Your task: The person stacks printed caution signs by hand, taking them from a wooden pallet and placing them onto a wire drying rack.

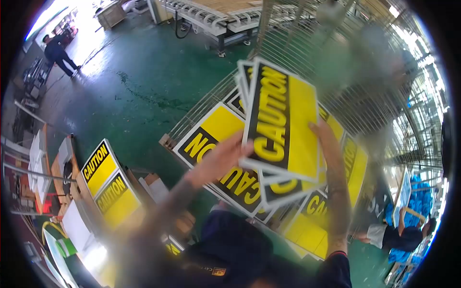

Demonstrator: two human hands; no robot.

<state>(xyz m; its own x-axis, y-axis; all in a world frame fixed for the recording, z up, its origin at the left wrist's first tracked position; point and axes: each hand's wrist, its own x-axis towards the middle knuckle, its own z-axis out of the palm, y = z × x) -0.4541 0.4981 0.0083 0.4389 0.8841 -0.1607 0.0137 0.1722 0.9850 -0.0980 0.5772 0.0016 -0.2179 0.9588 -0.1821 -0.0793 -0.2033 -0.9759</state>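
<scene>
A loose, fanned stack of yellow and black caution signs [303,125] is held up in front of me, its sheets slightly out of line. My left hand [233,151] grips the stack's left edge near the lower corner. On the opposite edge, the fingers of my right hand [325,139] wrap round the side. Below the held stack, more caution signs [218,122] lie in overlapping piles on a wire-sided rack [189,115]. The lower sheets of the held stack partly hide those piles.
Two caution signs [106,176] lean at the left, near cardboard. A wire mesh panel [283,36] rises behind the piles. A roller table [221,24] and a wooden crate [111,15] stand farther back. One person [58,53] stands far left, another [408,237] lower right.
</scene>
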